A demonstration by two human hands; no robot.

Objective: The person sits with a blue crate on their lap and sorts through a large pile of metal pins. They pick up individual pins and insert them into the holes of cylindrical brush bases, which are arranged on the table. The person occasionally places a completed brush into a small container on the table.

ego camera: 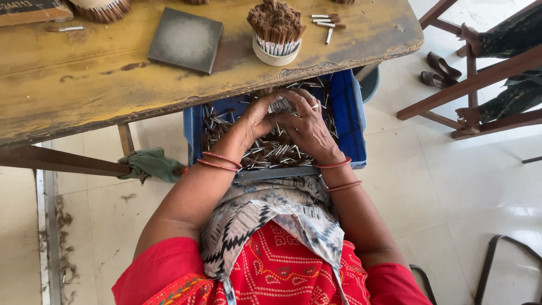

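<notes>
Your left hand (261, 116) & right hand (307, 127) are both down in the blue plastic crate (353, 121), just under the edge of the worn yellow wooden counter (84, 79). Both hands are curled shut round one bunch of thin silver metal pins (280, 105). The bunch's long way runs up and away from you, tips twd the counter. More loose pins lie every which way in the crate.

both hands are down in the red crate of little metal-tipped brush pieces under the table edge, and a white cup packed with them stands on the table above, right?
Not quite: the crate is blue, not red, as the head view shows. The rest holds: the left hand and right hand are in the brush pieces, and the white cup stands on the table.
</notes>
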